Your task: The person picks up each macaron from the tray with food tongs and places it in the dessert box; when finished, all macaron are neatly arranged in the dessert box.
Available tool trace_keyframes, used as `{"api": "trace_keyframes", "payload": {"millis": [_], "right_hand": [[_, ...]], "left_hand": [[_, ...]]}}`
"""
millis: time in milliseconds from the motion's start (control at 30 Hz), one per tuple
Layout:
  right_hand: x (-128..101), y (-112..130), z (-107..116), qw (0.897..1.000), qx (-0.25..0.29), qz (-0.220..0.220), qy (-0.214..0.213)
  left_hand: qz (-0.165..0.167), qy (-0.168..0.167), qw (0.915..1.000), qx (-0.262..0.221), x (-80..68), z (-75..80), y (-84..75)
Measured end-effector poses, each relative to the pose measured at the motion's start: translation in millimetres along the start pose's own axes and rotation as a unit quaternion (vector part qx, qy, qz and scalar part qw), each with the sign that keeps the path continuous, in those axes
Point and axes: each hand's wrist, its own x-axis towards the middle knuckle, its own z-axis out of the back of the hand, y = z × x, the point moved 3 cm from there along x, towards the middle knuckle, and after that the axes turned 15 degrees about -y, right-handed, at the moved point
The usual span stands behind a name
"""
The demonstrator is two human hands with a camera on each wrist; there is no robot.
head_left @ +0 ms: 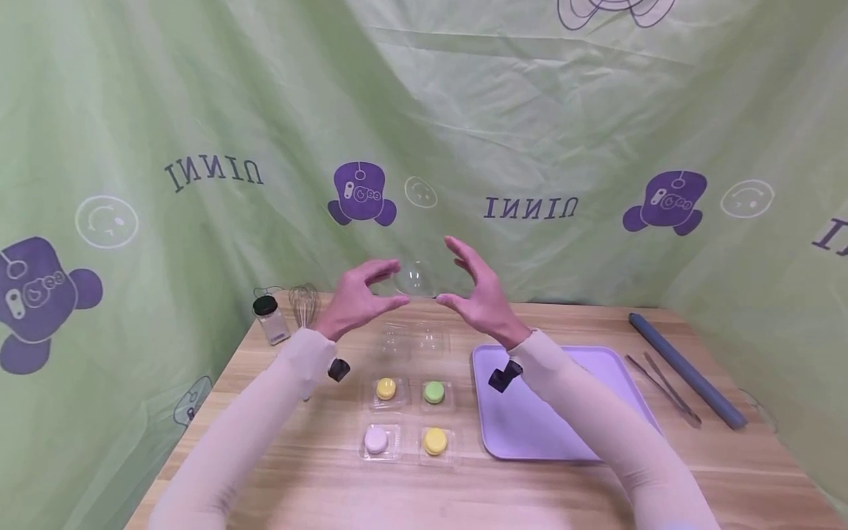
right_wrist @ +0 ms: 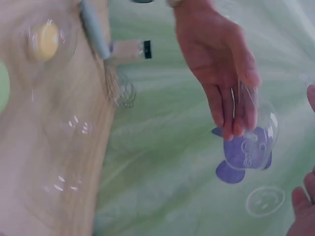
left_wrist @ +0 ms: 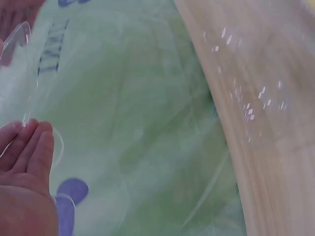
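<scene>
A clear plastic dome lid (head_left: pixel 415 280) is held up above the far table edge. My left hand (head_left: pixel 354 298) pinches its left side between thumb and fingers, as the right wrist view also shows with the left hand (right_wrist: pixel 211 59) around the lid's edge. On the other side, my right hand (head_left: pixel 486 294) has its fingers spread, with the thumb tip right by the lid's lower right corner. Nearer me sit a yellow macaron (head_left: pixel 386 389), a green macaron (head_left: pixel 433 391), a lilac macaron (head_left: pixel 375 439) and another yellow macaron (head_left: pixel 435 441), each on a clear square base.
More clear domed lids (head_left: pixel 429 338) lie behind the macarons. To the right are a purple tray (head_left: pixel 539 455), metal tongs (head_left: pixel 665 386) and a dark blue rod (head_left: pixel 689 372). A whisk (head_left: pixel 304 303) and a black-capped jar (head_left: pixel 271 322) stand at the back left, before a green curtain (head_left: pixel 430 110).
</scene>
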Motion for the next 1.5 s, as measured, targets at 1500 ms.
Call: {"api": "trace_keyframes", "payload": {"millis": [1500], "right_hand": [[-129.9,-36.4,-2.1,0.946,-0.175,-0.114,0.248]], "left_hand": [[-0.062,0.258,0.9265,0.267,-95.5,-66.0,11.3]]}}
